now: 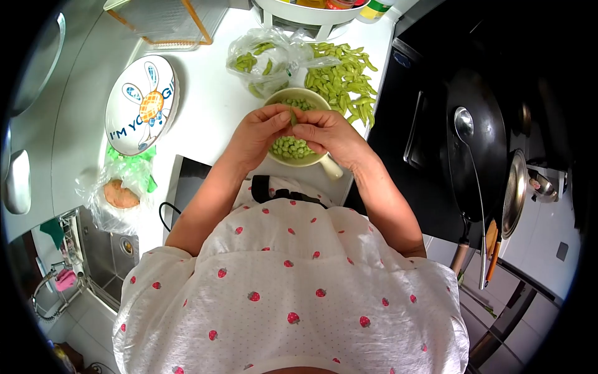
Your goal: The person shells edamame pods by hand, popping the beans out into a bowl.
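Observation:
Both of my hands meet over a cream-coloured bowl (331, 167) with a short handle, which holds shelled green beans (290, 148). Between the fingertips is a green bean pod (293, 118), pinched by my left hand (265, 129) and my right hand (329, 133). My hands hide the middle of the bowl. Just right of and behind the bowl lies a loose pile of green pods (339, 78). A clear plastic bag (274, 53) with some pods inside lies behind the bowl.
At the left are a decorated white plate (128, 109), a plastic bag with a brown item (121, 194) and the sink (106, 249). A dark wok (479, 143) with a ladle (463, 123) stands on the black stove at the right. A round rack (305, 17) is at the back.

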Demonstrator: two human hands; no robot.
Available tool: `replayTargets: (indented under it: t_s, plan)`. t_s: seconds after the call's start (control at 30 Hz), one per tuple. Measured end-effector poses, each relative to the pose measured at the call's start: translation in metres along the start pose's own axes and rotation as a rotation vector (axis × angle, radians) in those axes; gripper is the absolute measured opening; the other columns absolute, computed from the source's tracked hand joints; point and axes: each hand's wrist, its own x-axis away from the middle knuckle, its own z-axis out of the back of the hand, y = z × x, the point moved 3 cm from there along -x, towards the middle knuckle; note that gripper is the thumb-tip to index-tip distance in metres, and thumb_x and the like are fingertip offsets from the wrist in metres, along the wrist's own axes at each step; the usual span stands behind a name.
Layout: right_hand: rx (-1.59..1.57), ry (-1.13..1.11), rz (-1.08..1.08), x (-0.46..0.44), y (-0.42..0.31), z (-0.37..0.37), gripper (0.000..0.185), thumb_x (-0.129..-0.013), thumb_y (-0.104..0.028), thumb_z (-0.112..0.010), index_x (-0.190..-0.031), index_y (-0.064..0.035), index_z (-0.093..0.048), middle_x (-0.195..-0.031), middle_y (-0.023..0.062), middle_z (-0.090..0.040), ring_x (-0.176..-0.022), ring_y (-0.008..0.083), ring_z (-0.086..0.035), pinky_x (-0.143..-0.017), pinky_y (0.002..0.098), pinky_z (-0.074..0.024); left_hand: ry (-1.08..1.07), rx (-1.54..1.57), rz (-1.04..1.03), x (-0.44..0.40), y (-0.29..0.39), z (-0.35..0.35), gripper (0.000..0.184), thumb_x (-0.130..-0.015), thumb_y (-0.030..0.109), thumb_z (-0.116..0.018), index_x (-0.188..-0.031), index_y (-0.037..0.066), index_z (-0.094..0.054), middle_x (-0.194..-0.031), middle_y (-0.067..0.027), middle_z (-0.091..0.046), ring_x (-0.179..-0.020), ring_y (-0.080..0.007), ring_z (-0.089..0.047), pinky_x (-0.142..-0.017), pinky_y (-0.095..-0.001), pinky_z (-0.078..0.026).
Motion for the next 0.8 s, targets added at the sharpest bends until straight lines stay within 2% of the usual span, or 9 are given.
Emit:
replayTargets:
  t_s: [0.1,0.2,0.4,0.5,0.6,0.7,0.8]
  plan:
    - [-0.155,-0.032,-0.047,0.011,-0.005,-0.011,0.013,-0.082,-0.016,-0.059,-0.083,-0.0027,-0.059,-0.061,-0.0008,-0.052,-0.045,0.0038,-0.042,-0.04,0.0178,-0.0323,-0.205,0.126,0.037,0.002,-0.003,0.003,0.02,-0.086,0.018,-0.053,-0.096,0.001,-0.057,-0.09,-0.0048,-0.058,-0.083,-0.0128,-0.054,-0.074,-0.0268,-0.042]
    - [-0.025,-0.046,0.046,0.008,0.003,-0.006,0.015,-0.083,-0.017,-0.058,-0.084,-0.0023,-0.059,-0.057,-0.0005,-0.051,-0.044,0.0042,-0.043,-0.039,0.0182,-0.0327,-0.101,0.103,-0.036,0.0,-0.009,0.0,0.019,-0.085,0.017,-0.054,-0.094,0.001,-0.057,-0.088,-0.0056,-0.059,-0.084,-0.0134,-0.054,-0.076,-0.0263,-0.042]
    - [0.241,0.207,0.039,0.007,0.013,-0.005,0.015,-0.082,-0.018,-0.058,-0.08,-0.0023,-0.06,-0.058,0.0009,-0.054,-0.044,0.0061,-0.046,-0.04,0.0182,-0.0346,0.051,-0.075,-0.055,-0.002,-0.015,0.0,0.016,-0.085,0.015,-0.054,-0.091,0.0,-0.058,-0.085,-0.0048,-0.059,-0.08,-0.0116,-0.054,-0.075,-0.0238,-0.041]
    - [0.5,0.359,0.155,0.003,0.021,-0.006,0.016,-0.082,-0.018,-0.058,-0.08,-0.0023,-0.06,-0.058,0.0017,-0.054,-0.045,0.0068,-0.047,-0.04,0.0182,-0.0357,0.15,-0.195,-0.049,-0.007,-0.024,0.006,0.016,-0.085,0.015,-0.053,-0.091,0.0,-0.058,-0.086,-0.004,-0.059,-0.078,-0.0103,-0.053,-0.072,-0.0235,-0.041]
    - [0.307,0.282,0.029,0.002,0.022,-0.003,0.016,-0.082,-0.017,-0.057,-0.083,-0.0012,-0.06,-0.061,0.0028,-0.056,-0.046,0.0078,-0.049,-0.042,0.018,-0.0372,0.165,-0.123,-0.01,-0.01,-0.028,0.007,0.019,-0.086,0.017,-0.054,-0.093,0.0,-0.057,-0.083,-0.0037,-0.059,-0.075,-0.0098,-0.053,-0.068,-0.0231,-0.041]
    - [-0.028,0.015,-0.124,0.006,0.01,0.002,0.018,-0.086,-0.014,-0.053,-0.09,0.0029,-0.059,-0.063,0.0036,-0.055,-0.045,0.0077,-0.048,-0.042,0.0169,-0.0367,0.017,0.058,0.077,-0.009,-0.023,0.006,0.022,-0.086,0.02,-0.053,-0.095,0.0,-0.057,-0.083,-0.005,-0.059,-0.077,-0.0109,-0.054,-0.07,-0.0233,-0.043]
    - [-0.173,-0.174,-0.102,0.007,0.011,0.001,0.018,-0.085,-0.016,-0.053,-0.086,0.0004,-0.06,-0.063,0.003,-0.054,-0.044,0.0081,-0.047,-0.04,0.0186,-0.0355,-0.144,0.174,0.135,-0.008,-0.016,-0.011,0.026,-0.087,0.023,-0.051,-0.096,-0.001,-0.056,-0.09,-0.0078,-0.059,-0.08,-0.0124,-0.055,-0.073,-0.0233,-0.044]
